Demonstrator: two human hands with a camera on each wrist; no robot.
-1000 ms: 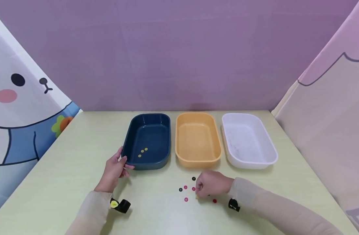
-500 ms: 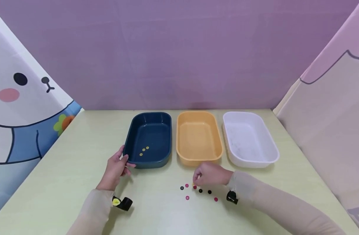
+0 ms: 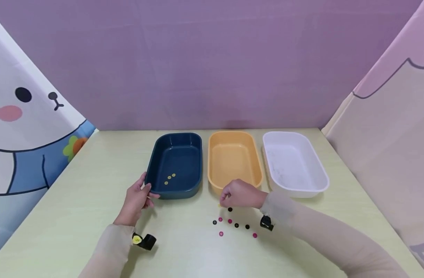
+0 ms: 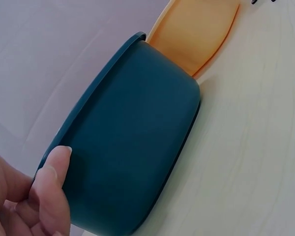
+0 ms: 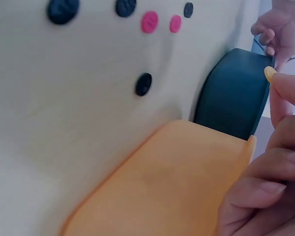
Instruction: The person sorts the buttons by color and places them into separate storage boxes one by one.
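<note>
My left hand (image 3: pixel 135 202) holds the near left corner of a dark blue plastic tray (image 3: pixel 180 158); in the left wrist view its fingers (image 4: pixel 54 191) lie against the outer wall by the rim. Three small yellow buttons (image 3: pixel 169 177) lie inside that tray. Between thumb and forefinger, my right hand (image 3: pixel 241 194) pinches another yellow button (image 5: pixel 270 74), seen edge-on in the right wrist view. That hand is above the table at the near edge of an orange tray (image 3: pixel 234 162), hiding part of its rim. Below it lie several black buttons (image 3: pixel 237 225) and several pink buttons (image 3: pixel 221 234).
A white tray (image 3: pixel 295 164) stands to the right of the orange one, all three in a row near the back of the pale table (image 3: pixel 184 247). Behind them hangs a purple cloth (image 3: pixel 212 69). Printed cloths close off both sides.
The right hand has lifted from among the loose buttons with the yellow button and moved up and left towards the trays, uncovering black and pink buttons. The left hand stays on the blue tray.
</note>
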